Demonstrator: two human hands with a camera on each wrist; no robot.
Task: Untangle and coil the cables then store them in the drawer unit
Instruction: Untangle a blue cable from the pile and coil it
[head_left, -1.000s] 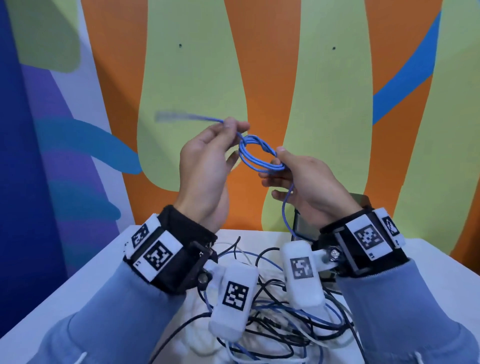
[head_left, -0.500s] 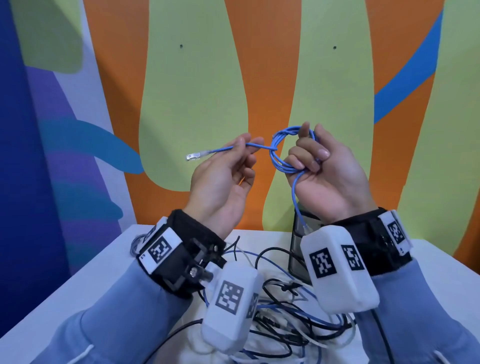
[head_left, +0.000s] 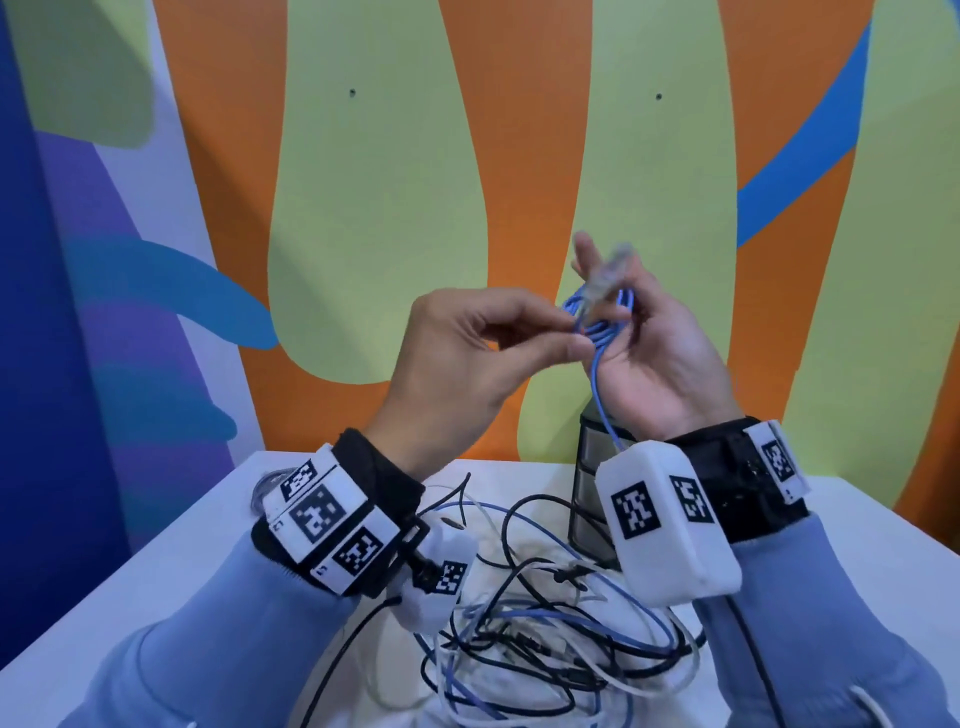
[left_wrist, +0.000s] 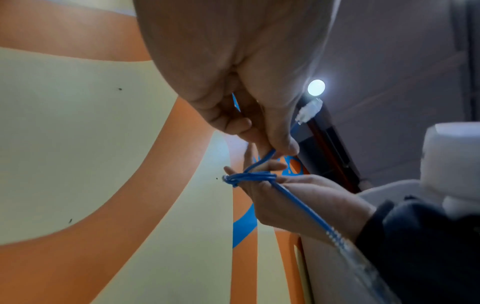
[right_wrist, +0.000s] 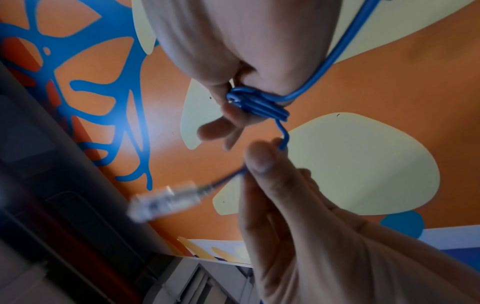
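Blue cable (head_left: 597, 332) was held up in the air above the drawer unit (head_left: 589, 483), wound in a small tight coil of several turns around the right hand's fingers (right_wrist: 228, 123). Coil's turns ran crosswise over those fingers; its plug end (head_left: 608, 275) pointed up and away from the drawer unit, blurred in the head view. The coil's other tail dropped straight down past the right palm toward the drawer unit, so the loose run's long axis was near vertical.

Right hand (head_left: 660, 358) was partly curled with the coil looped on it, index raised. Left hand (head_left: 467, 358) pinched the free end just below the plug between thumb and fingertip, touching the coil. Hands were together, nearly in contact.

Judgement on the step: wrapping the last bit of free end around the bundle to lock it. Best done by keeping tension on the short tail, keeping turns flat and side by side, tucking the plug under a turn without bending it sharply.

Below, beside the drawer unit, a tangled heap of cables (head_left: 545, 639) lay on the white table (head_left: 156, 582), not yet sorted.
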